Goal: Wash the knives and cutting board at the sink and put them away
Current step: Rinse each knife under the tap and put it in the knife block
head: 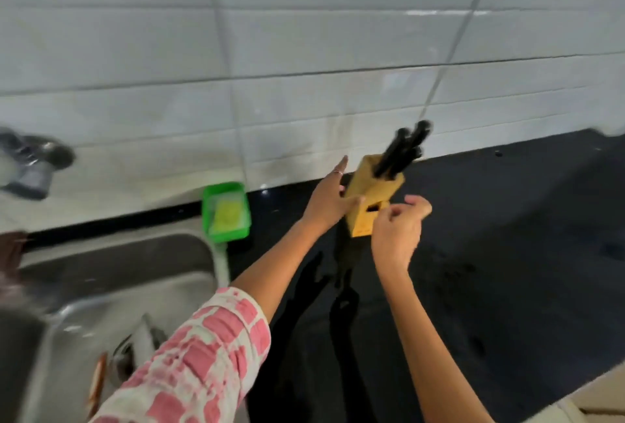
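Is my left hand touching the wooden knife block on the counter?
Touching. The head view shows the left hand flat against the knife block, its thumb lying across the block's front face with no gap.

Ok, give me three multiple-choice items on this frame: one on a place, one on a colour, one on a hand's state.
1. Where does the knife block stand?
A. in the sink
B. on the dark counter
C. on a shelf

2. What colour is the tray beside the sink?
A. green
B. red
C. blue

3. How is the left hand?
A. a fist
B. gripping a knife
C. fingers straight against the block

Answers: 1 B, the block's base sits on the counter; 2 A, its walls are bright green; 3 C, the flat hand lies on the block's side.
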### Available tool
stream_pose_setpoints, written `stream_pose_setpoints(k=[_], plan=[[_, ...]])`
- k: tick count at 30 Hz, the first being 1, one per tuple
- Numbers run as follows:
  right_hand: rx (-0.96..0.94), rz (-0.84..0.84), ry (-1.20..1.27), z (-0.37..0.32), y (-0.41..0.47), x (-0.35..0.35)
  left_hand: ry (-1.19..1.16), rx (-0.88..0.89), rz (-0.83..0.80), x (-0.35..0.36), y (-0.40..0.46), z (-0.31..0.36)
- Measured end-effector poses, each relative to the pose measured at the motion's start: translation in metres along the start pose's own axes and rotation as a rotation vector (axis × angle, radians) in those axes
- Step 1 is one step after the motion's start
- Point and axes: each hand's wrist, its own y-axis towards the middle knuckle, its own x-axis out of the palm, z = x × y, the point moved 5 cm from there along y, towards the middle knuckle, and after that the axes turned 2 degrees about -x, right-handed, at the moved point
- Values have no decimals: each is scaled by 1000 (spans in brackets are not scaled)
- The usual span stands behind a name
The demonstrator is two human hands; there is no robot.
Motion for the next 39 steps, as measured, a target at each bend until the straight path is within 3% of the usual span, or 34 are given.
stream_pose_setpoints(k=[4, 8, 11, 14, 18, 24, 31, 39], plan=[[-50, -395, -14, 10, -108, 86, -107, -138, 413, -48, -68, -99], [20, -827, -139, 28, -213, 194, -94, -546, 695, -103, -161, -234], [119, -1168, -440, 72, -279, 265, -30, -841, 712, -128, -227, -318], [140, -1387, -639, 120, -336, 304, -79, -973, 625, -136, -278, -381], [132, -1294, -604, 146, -378, 327, -167, -1097, 539, -148, -314, -429], [156, -1327, -579, 133, -394, 339, -287, -1155, 463, -151, -318, -455], [476, -1256, -64, 58, -377, 328, -855, -995, 494, -185, -278, -411], [298, -993, -288, 18, -360, 301, -1013, -969, 481, -204, -243, -373]])
